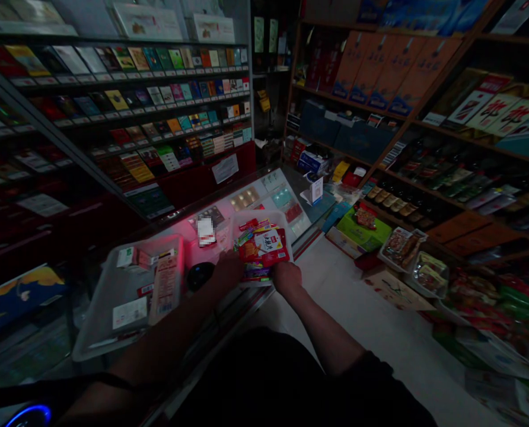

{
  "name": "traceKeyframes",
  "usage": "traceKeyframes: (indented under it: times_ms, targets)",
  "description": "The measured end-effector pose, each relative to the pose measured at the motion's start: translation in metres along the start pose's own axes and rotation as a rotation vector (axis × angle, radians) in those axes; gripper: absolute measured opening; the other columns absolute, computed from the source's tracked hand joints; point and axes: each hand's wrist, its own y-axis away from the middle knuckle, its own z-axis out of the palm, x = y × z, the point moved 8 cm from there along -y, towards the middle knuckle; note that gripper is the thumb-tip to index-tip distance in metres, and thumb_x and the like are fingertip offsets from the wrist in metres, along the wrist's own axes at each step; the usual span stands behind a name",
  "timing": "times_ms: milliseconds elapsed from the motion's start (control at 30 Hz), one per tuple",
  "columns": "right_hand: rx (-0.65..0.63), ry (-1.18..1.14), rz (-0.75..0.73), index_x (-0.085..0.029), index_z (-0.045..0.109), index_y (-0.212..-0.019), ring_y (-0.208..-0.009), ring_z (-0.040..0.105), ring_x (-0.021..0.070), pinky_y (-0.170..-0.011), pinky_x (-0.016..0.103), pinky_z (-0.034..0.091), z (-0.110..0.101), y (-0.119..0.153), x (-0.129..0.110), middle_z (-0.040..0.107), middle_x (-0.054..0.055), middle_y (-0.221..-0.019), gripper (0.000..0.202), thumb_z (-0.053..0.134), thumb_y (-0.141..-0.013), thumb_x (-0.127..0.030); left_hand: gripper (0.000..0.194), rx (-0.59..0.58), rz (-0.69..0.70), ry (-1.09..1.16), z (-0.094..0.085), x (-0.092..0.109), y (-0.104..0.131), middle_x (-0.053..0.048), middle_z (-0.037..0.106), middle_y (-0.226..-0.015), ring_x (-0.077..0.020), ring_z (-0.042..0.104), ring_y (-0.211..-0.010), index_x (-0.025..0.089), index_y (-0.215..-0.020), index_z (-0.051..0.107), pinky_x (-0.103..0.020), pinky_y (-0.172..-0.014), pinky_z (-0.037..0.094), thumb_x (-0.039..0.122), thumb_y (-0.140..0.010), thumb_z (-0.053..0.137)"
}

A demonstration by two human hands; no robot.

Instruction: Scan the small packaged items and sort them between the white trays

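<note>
A white plastic tray (268, 216) full of small colourful snack packets sits on the glass counter. On top of the pile lies a red snack packet (277, 251) with a white label. My left hand (229, 268) is closed at the tray's left side, its fingers partly hidden in the dark. At the right front corner, my right hand (287, 277) has its fingers curled round the rim, just below the packet's corner. A dark rounded device (200, 276) stands directly left of my left hand.
A larger white tray (83, 323) with boxes and packets stands left on the counter. A small white box (206, 230) and a white sign stand (314, 188) are farther back. Cigarette shelves (158, 74) line the left; packaged food (431, 273) crowds the right floor.
</note>
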Motion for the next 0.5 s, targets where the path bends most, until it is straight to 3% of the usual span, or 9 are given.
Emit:
traceKeyframes:
  times_ms: [333,500]
  targets:
    - [0.031,-0.002,-0.031,-0.018,0.082,-0.103,-0.100,0.076,0.0282,-0.082,0.034,0.052,-0.0029,-0.0001,-0.0022,0.081,0.016,-0.104,0.025,0.058,-0.096,-0.018,0.048,0.015,-0.005,0.028,0.0003,0.0077,-0.0044,-0.027,0.068,-0.122,-0.0392,0.060,-0.118,0.011,-0.137,0.066,-0.052,-0.093,0.045,0.010,-0.094,0.043]
    - [0.112,-0.021,-0.054,-0.018,0.081,-0.109,-0.106,0.072,0.0280,-0.086,0.035,0.050,-0.0024,0.0039,0.0010,0.078,0.017,-0.109,0.029,0.055,-0.096,-0.015,0.037,0.021,-0.055,0.040,0.0022,0.0021,0.0012,-0.025,0.069,-0.112,-0.0375,0.059,-0.112,0.011,-0.119,0.072,-0.050,-0.091,0.045,0.011,-0.094,0.044]
